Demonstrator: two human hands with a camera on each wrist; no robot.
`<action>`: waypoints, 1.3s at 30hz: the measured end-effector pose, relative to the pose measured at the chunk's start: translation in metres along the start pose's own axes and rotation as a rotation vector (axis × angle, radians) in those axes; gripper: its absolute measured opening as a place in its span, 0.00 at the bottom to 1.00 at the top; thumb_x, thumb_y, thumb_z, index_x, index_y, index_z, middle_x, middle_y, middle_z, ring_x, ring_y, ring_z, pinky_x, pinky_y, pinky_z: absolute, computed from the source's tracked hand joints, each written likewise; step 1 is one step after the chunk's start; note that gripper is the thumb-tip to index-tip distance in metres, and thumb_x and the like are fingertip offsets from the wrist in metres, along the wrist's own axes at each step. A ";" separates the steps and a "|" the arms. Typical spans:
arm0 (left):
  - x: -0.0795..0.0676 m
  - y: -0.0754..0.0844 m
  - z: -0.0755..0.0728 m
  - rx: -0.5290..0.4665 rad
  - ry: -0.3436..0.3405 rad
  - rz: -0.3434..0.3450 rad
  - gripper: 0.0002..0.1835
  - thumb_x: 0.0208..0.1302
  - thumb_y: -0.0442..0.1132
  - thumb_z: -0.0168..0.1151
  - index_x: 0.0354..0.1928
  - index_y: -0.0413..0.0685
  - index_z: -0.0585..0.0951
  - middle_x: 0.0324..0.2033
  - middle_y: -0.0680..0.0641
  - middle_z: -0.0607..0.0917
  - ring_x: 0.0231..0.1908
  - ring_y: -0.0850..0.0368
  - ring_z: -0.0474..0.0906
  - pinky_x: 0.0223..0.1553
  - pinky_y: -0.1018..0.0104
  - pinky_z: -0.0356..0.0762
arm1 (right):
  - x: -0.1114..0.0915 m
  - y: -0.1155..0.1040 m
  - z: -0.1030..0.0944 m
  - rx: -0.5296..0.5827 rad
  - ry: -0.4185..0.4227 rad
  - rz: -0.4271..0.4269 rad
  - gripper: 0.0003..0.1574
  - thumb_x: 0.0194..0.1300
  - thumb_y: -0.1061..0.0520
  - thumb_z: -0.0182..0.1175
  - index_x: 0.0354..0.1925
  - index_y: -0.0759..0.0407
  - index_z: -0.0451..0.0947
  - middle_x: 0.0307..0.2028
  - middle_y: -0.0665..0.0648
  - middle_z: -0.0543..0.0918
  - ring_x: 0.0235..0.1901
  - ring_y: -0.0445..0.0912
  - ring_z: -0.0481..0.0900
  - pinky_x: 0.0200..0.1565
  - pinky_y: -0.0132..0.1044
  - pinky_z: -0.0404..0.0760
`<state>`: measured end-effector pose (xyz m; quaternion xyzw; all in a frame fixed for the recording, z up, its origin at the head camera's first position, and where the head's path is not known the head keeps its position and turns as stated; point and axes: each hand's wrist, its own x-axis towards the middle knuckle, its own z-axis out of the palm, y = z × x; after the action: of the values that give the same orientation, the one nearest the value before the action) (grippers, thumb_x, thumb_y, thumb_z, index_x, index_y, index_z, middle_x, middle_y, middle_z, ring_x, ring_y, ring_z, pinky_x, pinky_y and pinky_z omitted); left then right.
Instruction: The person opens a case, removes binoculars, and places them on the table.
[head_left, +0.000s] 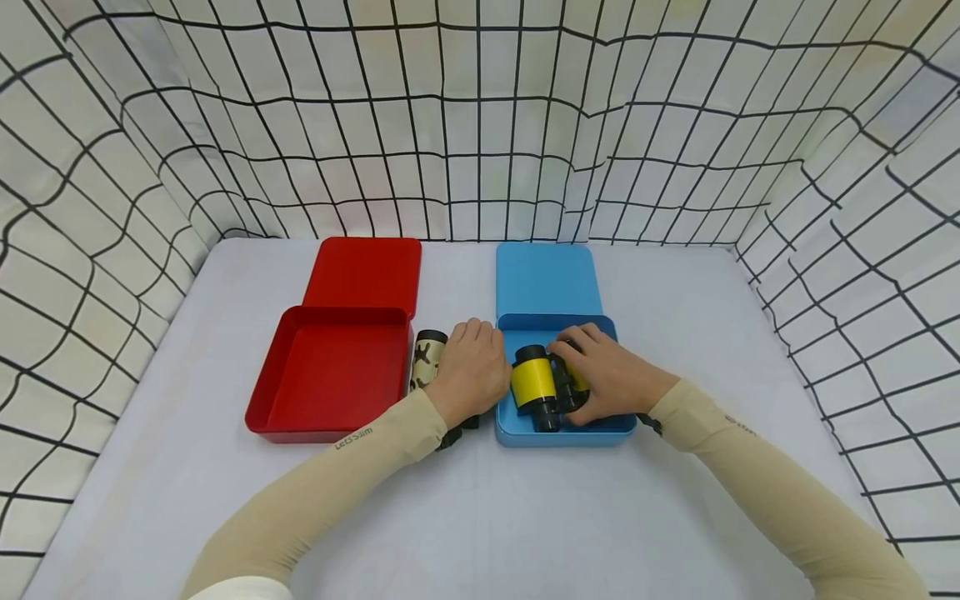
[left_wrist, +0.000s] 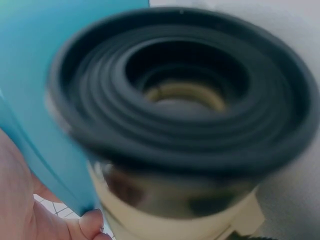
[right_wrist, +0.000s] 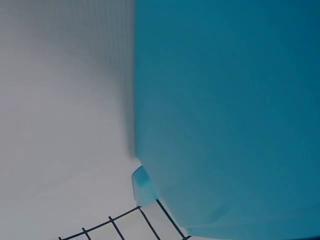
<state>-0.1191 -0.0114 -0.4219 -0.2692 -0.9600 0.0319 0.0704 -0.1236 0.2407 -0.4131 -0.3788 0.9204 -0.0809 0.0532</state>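
Note:
Black binoculars with yellow panels (head_left: 534, 382) lie in the open blue box (head_left: 517, 438), its lid folded back. My right hand (head_left: 615, 375) grips their right barrel from above, fingers at the far end and thumb at the near end. My left hand (head_left: 471, 372) holds the left wall of the blue box; in the left wrist view its fingertips (left_wrist: 91, 224) meet the wall's edge. Camouflage-patterned binoculars (head_left: 427, 360) lie on the table left of the blue box, partly hidden under my left hand and wrist. Their black eyecup (left_wrist: 185, 135) fills the left wrist view.
A red box (head_left: 345, 367) stands open to the left, its lid (head_left: 365, 271) laid back and its inside bare. White cloth covers the table (head_left: 525, 517). Walls of black grid netting (head_left: 480, 125) over white sheets enclose the back and both sides.

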 end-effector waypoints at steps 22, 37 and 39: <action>0.000 -0.002 0.001 -0.002 -0.004 -0.005 0.15 0.75 0.44 0.49 0.37 0.38 0.76 0.31 0.42 0.75 0.38 0.47 0.69 0.43 0.59 0.69 | 0.002 0.005 0.007 -0.204 0.060 -0.115 0.58 0.49 0.22 0.68 0.67 0.55 0.72 0.55 0.54 0.77 0.57 0.50 0.73 0.61 0.44 0.81; 0.000 0.001 0.001 -0.008 -0.010 -0.016 0.16 0.75 0.45 0.49 0.38 0.39 0.76 0.31 0.43 0.75 0.39 0.47 0.69 0.43 0.59 0.69 | 0.005 0.007 0.006 -0.177 0.073 -0.157 0.56 0.45 0.26 0.70 0.64 0.56 0.72 0.52 0.54 0.77 0.54 0.50 0.72 0.59 0.43 0.81; 0.000 0.001 0.001 -0.008 -0.005 -0.014 0.16 0.75 0.45 0.49 0.38 0.39 0.76 0.31 0.43 0.75 0.38 0.47 0.70 0.43 0.59 0.69 | 0.005 0.006 0.006 -0.182 0.076 -0.163 0.56 0.44 0.26 0.70 0.63 0.56 0.72 0.51 0.54 0.77 0.53 0.50 0.71 0.58 0.43 0.81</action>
<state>-0.1184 -0.0109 -0.4229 -0.2625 -0.9622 0.0283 0.0674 -0.1305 0.2412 -0.4205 -0.4522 0.8915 -0.0156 -0.0230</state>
